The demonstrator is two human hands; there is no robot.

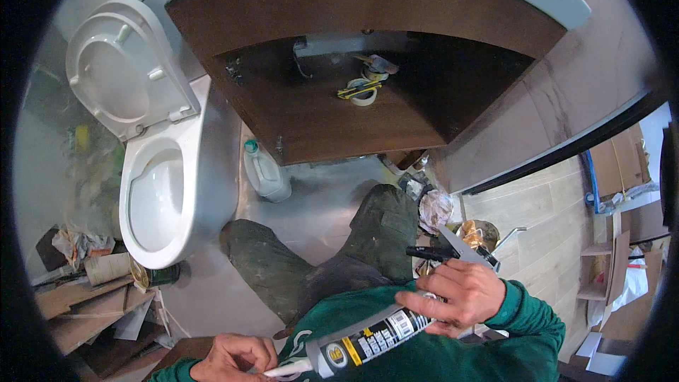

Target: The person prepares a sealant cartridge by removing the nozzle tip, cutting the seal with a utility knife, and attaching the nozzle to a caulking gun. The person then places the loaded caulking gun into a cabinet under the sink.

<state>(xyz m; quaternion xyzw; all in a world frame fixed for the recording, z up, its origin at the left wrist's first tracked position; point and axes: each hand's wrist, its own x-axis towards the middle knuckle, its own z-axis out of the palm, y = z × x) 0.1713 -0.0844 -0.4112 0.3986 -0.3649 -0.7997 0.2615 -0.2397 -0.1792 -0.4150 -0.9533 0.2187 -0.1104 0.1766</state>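
Grey plastic forms the sealant cartridge (371, 336), a smooth cylinder with a yellow-and-black label, held low in the frame at six o'clock. Its long axis runs from two o'clock down to eight o'clock, the white tapered nozzle (288, 368) pointing toward eight. The right hand (460, 297) is wrapped around the rear of the tube, fingers closed on it. The left hand (233, 359) pinches the nozzle tip. A dark wooden vanity cabinet (353, 64) stands open at twelve o'clock, a tape roll (363, 91) inside. A glossy white toilet (163, 177) sits at nine o'clock.

Left hand (230, 361) cut by lower edge
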